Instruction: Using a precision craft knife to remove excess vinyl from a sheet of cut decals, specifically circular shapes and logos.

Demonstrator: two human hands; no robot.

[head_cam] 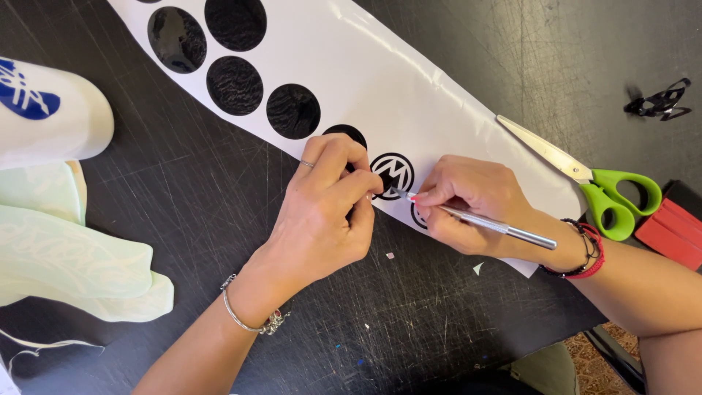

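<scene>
Right hand [468, 201] pinches thin metal tool [479, 219], tip on round black sticker [393, 172] near lower edge of white sheet [380, 69]. Left hand [325, 212] curled, fingertips pressing sheet beside sticker, holding nothing. Sheet lies diagonally on dark table [183, 183]. Green scissors [599, 186] just past sheet's right edge. Pale cloth [66, 256] far left. Open table below hands.

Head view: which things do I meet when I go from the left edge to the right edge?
Pale green cloth → left hand → right hand, holding a thin silver tool → green-handled scissors → red block.
</scene>
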